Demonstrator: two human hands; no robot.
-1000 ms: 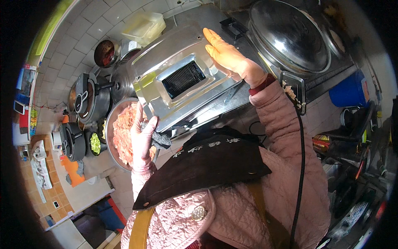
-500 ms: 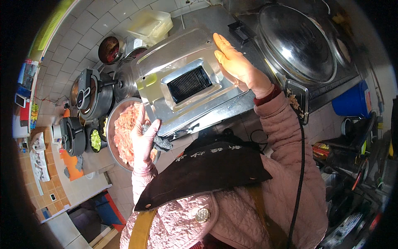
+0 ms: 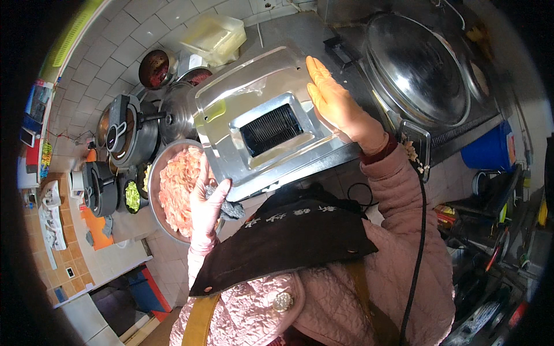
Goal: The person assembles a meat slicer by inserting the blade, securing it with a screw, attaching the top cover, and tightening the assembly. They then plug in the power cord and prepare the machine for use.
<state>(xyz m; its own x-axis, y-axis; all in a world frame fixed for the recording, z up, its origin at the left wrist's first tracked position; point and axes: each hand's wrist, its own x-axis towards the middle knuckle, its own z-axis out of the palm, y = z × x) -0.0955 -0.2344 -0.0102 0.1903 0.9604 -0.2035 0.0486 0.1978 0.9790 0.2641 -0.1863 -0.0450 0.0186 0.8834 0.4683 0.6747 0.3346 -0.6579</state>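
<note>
With right hand [image 3: 345, 112] flat, fingers extended and gripping nothing, rests along the right edge of the stainless-steel machine [image 3: 254, 83]. With left hand [image 3: 205, 207] apparently curled around a grey cloth [image 3: 233, 211], reaches to the near left corner of the machine; cannot tell about firm contact with the metal there. To steady well, press lightly and evenly at both sides of the machine, well outside the ribbed opening [image 3: 272, 130] in its top. Bunch the cloth tighter, to avoid trailing loose ends into the meat slices [image 3: 178, 187] in the metal bowl [image 3: 152, 193], just left of the machine and below the left fingers. Mind the rim and corners of the machine: follow along, not across, leading with the palm. For room, use the near side of the machine; expect little at left, beside bowl and round lid [image 3: 178, 115], or at far right, beside the large domed lid [image 3: 415, 63].
</note>
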